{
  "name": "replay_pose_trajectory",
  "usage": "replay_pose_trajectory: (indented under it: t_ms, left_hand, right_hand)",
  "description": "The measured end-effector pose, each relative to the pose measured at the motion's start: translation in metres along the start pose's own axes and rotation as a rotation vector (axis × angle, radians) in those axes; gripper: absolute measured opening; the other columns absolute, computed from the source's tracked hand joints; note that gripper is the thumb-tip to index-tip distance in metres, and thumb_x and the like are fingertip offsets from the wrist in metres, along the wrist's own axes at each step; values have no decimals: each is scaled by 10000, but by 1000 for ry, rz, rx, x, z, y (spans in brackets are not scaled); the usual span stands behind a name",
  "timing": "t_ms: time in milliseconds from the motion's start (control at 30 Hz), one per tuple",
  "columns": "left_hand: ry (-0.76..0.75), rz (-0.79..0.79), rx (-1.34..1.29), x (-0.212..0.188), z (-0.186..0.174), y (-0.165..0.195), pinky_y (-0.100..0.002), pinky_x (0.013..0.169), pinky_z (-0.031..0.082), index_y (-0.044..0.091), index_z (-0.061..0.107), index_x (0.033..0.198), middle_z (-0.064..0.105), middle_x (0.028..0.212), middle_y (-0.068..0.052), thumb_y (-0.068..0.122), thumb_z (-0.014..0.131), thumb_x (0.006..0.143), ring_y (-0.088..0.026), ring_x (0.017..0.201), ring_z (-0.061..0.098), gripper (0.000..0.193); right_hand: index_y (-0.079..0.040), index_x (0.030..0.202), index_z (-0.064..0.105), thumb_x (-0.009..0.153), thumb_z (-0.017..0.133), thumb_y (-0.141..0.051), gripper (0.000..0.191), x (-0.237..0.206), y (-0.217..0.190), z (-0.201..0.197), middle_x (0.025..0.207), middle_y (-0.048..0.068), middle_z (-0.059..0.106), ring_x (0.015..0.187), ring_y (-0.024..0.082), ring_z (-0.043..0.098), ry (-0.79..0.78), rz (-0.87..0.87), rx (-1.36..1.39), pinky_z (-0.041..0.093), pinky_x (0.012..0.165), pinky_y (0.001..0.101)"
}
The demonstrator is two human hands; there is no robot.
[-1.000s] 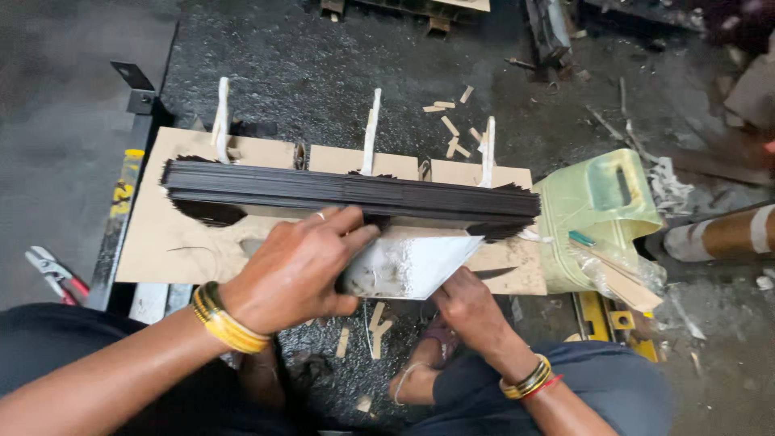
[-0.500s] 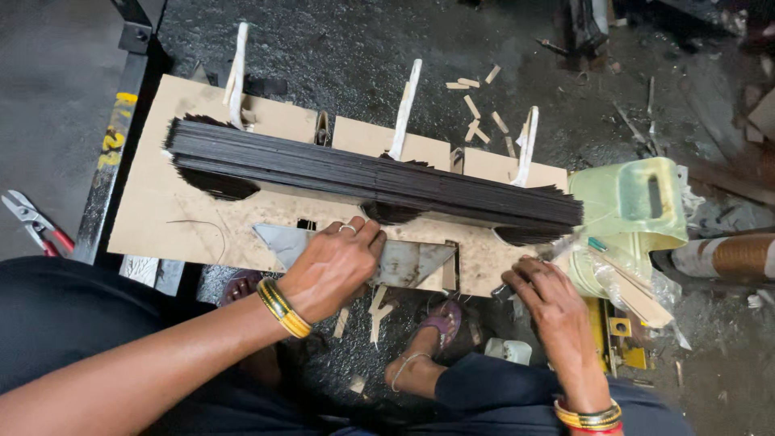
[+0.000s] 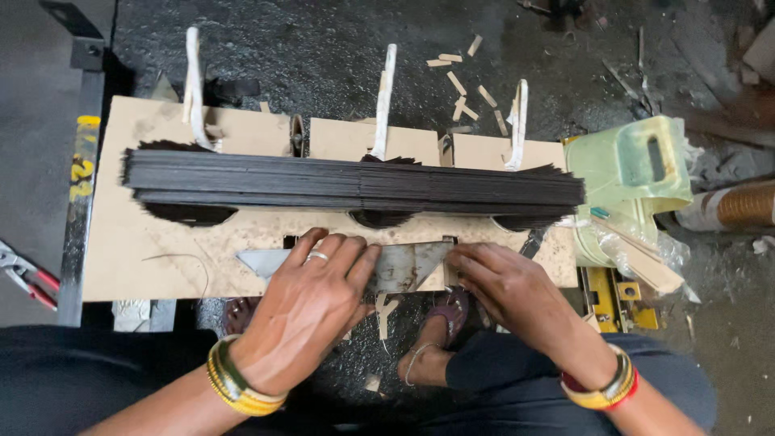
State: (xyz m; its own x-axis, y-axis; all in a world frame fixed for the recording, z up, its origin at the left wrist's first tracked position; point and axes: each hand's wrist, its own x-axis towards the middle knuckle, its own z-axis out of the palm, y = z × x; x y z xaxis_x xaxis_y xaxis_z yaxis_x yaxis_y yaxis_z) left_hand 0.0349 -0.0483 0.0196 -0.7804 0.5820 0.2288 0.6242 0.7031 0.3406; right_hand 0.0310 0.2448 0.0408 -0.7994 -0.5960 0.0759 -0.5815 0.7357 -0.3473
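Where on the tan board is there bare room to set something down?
Free: the tan board left of the left hand, below the dark strip stack. Crowded: the middle, where both hands, right hand included, press the grey metal sheet.

Under both hands lies a grey, rust-mottled metal sheet (image 3: 400,266) on tan cardboard (image 3: 153,258). Beyond the fingers runs a black stack of strips (image 3: 355,184) with white ties (image 3: 384,97). Yellow bangles (image 3: 234,386) ring the left wrist.
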Motion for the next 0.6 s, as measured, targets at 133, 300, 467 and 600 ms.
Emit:
replay_pose_trajectory:
  t_ms: [133, 300, 467, 600]
  left_hand:
    - [-22, -42, -149, 6, 10, -8, -430, 968, 483, -38, 631, 1241, 643, 1210, -182, 167, 808, 726, -346, 1105, 627, 582]
    - [-3, 8, -144, 6, 34, -8, -466, 987, 483, -34, 651, 1134, 628, 1247, -224, 140, 776, 699, -386, 1132, 613, 485]
    - [11, 1, -44, 7, 47, -8, -457, 1007, 489, -13, 658, 1146, 623, 1289, -228, 50, 709, 749, -384, 1133, 620, 405]
    - [15, 38, -63, 5, 49, -14, -474, 1008, 486, -42, 651, 1150, 628, 1267, -252, 39, 690, 704, -399, 1140, 625, 455]
  right_hand:
    - [-5, 1237, 678, 810, 660, -15, 427, 25, 19, 1, 1169, 138, 698, 1083, 322, 675, -49, -110, -86, 544, 913, 394]
    - [-39, 1224, 682, 759, 676, -19, 466, 30, 35, 10, 1127, 85, 697, 1064, 285, 670, -108, -96, -92, 539, 912, 385]
    - [-15, 1241, 666, 675, 671, -2, 566, 27, 46, 16, 1099, 99, 678, 1046, 284, 663, -166, -116, -90, 544, 887, 360]
    - [-26, 1231, 674, 694, 670, 10, 538, 32, 49, 21, 1079, 102, 673, 1045, 286, 660, -142, -120, -50, 545, 873, 349]
